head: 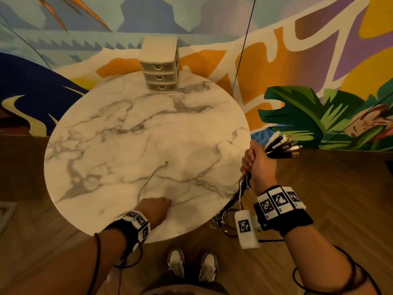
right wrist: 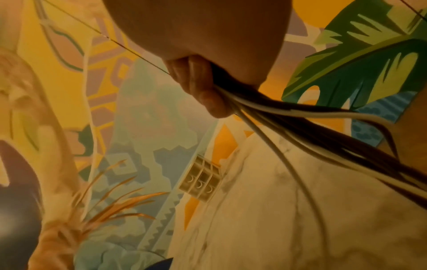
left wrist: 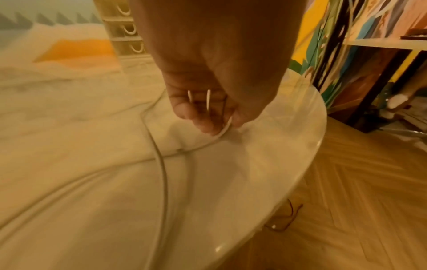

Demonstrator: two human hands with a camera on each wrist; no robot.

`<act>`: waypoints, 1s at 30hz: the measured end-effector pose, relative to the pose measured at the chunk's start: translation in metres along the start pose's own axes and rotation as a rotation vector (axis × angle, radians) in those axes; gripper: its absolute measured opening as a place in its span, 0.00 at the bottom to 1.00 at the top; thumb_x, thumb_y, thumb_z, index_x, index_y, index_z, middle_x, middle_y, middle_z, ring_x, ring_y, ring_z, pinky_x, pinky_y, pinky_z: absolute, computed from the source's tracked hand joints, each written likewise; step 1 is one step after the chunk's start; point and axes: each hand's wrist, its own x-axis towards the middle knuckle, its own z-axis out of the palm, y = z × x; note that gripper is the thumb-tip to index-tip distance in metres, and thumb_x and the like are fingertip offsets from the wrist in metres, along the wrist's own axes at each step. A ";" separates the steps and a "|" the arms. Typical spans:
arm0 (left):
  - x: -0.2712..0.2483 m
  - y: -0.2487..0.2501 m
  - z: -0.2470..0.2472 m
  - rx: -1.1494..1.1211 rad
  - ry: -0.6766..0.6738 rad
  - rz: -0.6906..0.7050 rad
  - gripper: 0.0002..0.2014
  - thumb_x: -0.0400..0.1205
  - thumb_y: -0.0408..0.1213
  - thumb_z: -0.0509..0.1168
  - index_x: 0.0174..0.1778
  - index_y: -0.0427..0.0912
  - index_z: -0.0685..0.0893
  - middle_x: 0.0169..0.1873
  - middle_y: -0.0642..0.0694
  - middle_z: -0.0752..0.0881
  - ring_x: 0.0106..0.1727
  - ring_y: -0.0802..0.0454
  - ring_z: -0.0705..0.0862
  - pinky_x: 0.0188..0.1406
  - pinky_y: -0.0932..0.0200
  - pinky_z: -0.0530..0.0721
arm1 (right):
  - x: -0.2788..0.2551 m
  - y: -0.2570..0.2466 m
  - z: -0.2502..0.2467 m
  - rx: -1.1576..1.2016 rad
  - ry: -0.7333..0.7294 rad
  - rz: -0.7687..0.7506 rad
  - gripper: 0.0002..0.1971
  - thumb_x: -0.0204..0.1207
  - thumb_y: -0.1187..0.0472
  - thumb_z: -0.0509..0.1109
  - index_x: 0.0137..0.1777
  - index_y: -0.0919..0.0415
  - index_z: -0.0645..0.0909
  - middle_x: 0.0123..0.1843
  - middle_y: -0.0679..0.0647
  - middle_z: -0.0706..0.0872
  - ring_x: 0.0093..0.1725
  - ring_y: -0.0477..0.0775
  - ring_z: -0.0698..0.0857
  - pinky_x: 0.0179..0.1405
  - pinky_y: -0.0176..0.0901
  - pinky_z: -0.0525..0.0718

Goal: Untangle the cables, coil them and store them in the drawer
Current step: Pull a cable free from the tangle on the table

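My right hand (head: 256, 161) grips a thick bundle of black and white cables (head: 280, 146) just off the table's right edge; the plugs fan out above my fist and the loose ends (head: 225, 218) hang toward the floor. The same bundle of cables (right wrist: 300, 124) streams from my fist in the right wrist view. A single white cable (head: 146, 182) lies on the round marble table (head: 119, 128), its plug (head: 164, 163) pointing away from me. My left hand (head: 158, 204) pinches that white cable (left wrist: 221, 130) near the table's front edge. A small three-drawer unit (head: 160, 69) stands at the back, drawers closed.
The table stands on a wooden herringbone floor (head: 329, 199) against a painted mural wall. A dark shelf frame (left wrist: 374, 76) stands to the right of the table. My shoes (head: 191, 265) are just below the front edge. A thin black cord (head: 244, 45) hangs down behind the table.
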 end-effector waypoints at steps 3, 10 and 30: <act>0.002 0.011 -0.036 -0.226 0.259 -0.066 0.18 0.88 0.45 0.49 0.69 0.43 0.72 0.64 0.42 0.79 0.60 0.41 0.81 0.58 0.50 0.78 | -0.016 0.005 0.003 -0.280 -0.144 -0.015 0.26 0.83 0.53 0.62 0.21 0.54 0.66 0.15 0.45 0.66 0.14 0.44 0.63 0.22 0.40 0.62; 0.000 0.071 -0.135 -0.586 0.598 0.223 0.09 0.87 0.40 0.52 0.50 0.43 0.77 0.35 0.44 0.84 0.37 0.42 0.82 0.35 0.49 0.78 | -0.035 0.007 0.020 -0.700 -0.312 -0.056 0.18 0.81 0.40 0.59 0.31 0.43 0.77 0.23 0.43 0.70 0.24 0.45 0.67 0.25 0.37 0.64; 0.026 -0.010 -0.081 -0.452 0.397 -0.093 0.09 0.84 0.36 0.58 0.49 0.44 0.84 0.66 0.41 0.75 0.64 0.39 0.76 0.61 0.53 0.74 | -0.032 -0.035 -0.004 -0.176 0.203 -0.433 0.12 0.82 0.59 0.64 0.37 0.45 0.81 0.62 0.55 0.83 0.66 0.54 0.78 0.69 0.46 0.71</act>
